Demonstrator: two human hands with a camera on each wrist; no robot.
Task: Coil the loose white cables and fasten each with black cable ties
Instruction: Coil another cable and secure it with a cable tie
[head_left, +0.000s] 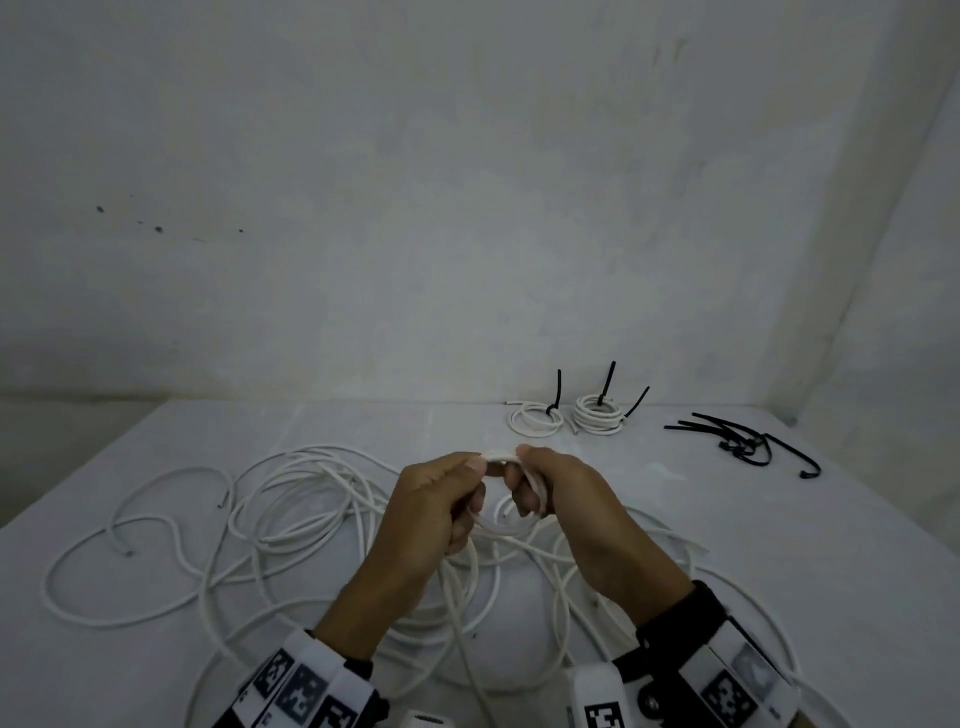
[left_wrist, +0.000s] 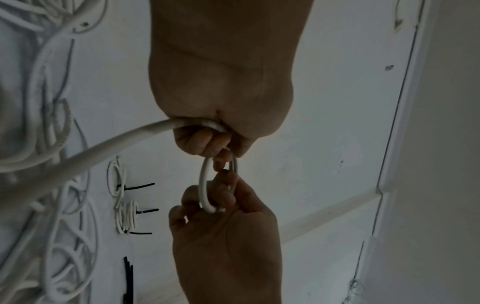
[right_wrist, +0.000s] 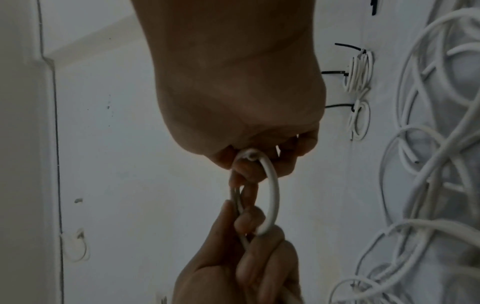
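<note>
A person's left hand (head_left: 434, 506) and right hand (head_left: 563, 499) meet above the table (head_left: 857, 545), fingers of both curled tight around one small loop of white cable (head_left: 500, 456). Loose white cables (head_left: 291, 499) sprawl beneath; two tied coils (head_left: 597, 414) lie at 1 o'clock, spare black cable ties (head_left: 737, 441) at 2 o'clock

Cable tangle (head_left: 322, 519) cropped below (hands overlapping)

dim, flat, bluish light throughout; no glare, only faint shadows on table (head_left: 779, 545). wide-angle bending at head-view edges. wrist views darker, noisy, hands (left_wrist: 223, 86) underexposed, near cable blurred.
</note>
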